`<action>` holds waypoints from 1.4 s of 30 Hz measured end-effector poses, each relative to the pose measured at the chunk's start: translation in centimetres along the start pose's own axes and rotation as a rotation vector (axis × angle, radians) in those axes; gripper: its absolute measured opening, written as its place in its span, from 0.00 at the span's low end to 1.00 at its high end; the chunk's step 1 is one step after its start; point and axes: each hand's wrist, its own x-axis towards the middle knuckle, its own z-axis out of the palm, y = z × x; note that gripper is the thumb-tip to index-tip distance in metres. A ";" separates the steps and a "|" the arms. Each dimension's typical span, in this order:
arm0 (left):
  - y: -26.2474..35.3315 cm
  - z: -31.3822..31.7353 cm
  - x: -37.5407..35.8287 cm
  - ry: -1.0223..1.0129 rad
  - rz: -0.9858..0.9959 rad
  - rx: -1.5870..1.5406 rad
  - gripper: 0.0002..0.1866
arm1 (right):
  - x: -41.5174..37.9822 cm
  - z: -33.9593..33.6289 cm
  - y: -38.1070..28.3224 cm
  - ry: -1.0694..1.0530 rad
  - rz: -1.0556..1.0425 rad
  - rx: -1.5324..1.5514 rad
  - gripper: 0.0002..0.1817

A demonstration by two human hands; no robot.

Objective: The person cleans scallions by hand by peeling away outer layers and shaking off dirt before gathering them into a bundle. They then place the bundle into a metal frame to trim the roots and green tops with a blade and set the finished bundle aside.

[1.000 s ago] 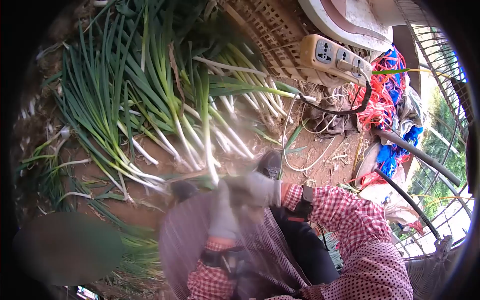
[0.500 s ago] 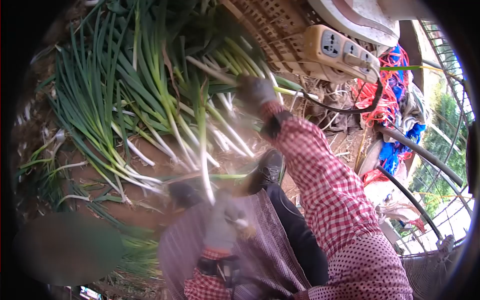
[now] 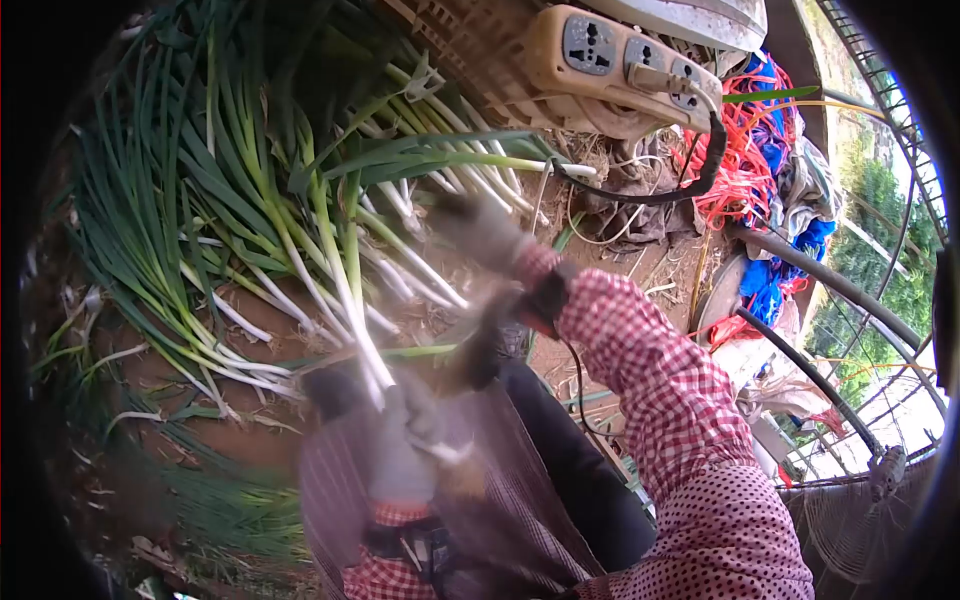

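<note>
My left hand (image 3: 405, 440), in a grey glove, is closed round the white lower stalk of a green onion (image 3: 345, 275) above my covered lap. Its root end (image 3: 450, 453) pokes out below the fingers, and its leaves reach up toward the heap. My right hand (image 3: 485, 230), gloved too, is smeared by motion just right of the heap's white ends; its fingers cannot be made out. The heap of green onions (image 3: 240, 180) covers the ground ahead and to the left, with white ends pointing toward me.
A power strip (image 3: 625, 65) with a plug and black cable lies by a woven basket (image 3: 480, 70) at the top. Red and blue string (image 3: 765, 150) is piled at the right beside curved bars (image 3: 830, 280). Striped cloth (image 3: 520, 480) covers my lap.
My right hand has moved down from among the upper stalks toward me. My left hand keeps its hold on the green onion, which now leans more to the left. The view has shifted slightly right.
</note>
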 end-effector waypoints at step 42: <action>0.5 -1.2 -4.2 -0.819 -0.059 -0.737 0.27 | 3.7 1.6 3.0 0.494 0.483 -0.702 0.39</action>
